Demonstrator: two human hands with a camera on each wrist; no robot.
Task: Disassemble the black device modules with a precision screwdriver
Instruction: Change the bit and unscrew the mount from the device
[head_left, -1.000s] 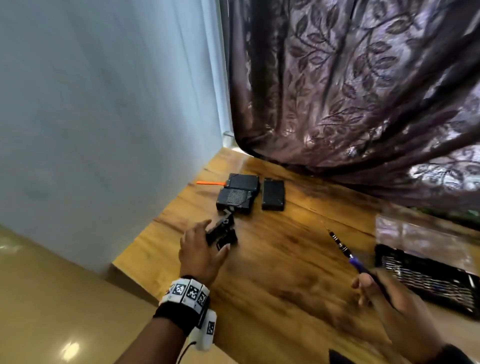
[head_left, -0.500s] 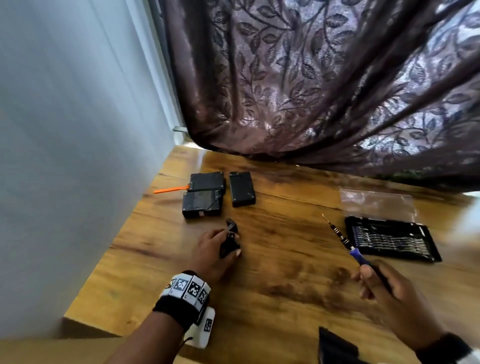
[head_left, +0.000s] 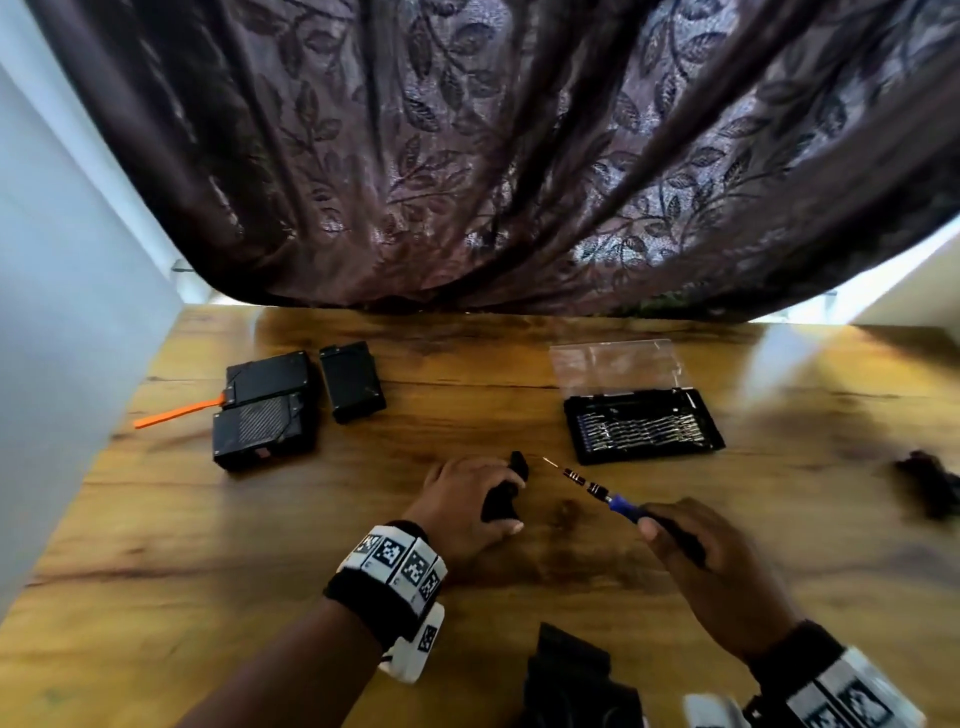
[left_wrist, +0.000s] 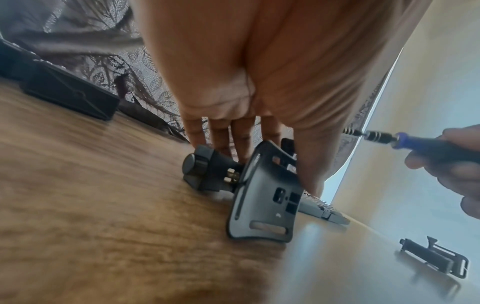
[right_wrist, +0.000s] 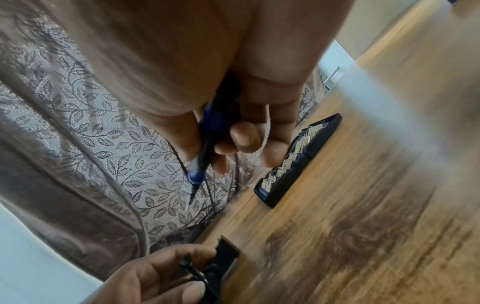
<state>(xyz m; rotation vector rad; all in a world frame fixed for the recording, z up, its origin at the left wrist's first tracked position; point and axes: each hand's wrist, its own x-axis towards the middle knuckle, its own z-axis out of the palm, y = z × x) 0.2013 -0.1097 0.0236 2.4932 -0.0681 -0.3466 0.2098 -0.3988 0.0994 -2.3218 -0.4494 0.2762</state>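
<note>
Lying at the far left of the wooden table is an orange strip, next to two stacked black modules; a third module sits just beside them on the right. None of these three is being handled.

Near the table's centre, the left hand grips a small black bracket piece, fingers curled over its top and thumb against its side. The left wrist view shows the piece standing on edge on the table: a slotted flat plate joined to a knob-like block with brass fittings. It appears to be light, rigid plastic, and the thin plate could flex or crack under side load. A sound hold would be across the plate edges or on the block, leaving the fasteners exposed and pressing down so the piece does not skid on the smooth surface.

To the right, the right hand is closed around the handle of the screwdriver. The tip points toward the bracket piece but does not touch it. The thin shaft is likely to slip off a small screw unless held in line with it.

Behind the right hand lies an open bit case, with its clear lid folded back. Another small black part rests at the far right edge.
</note>
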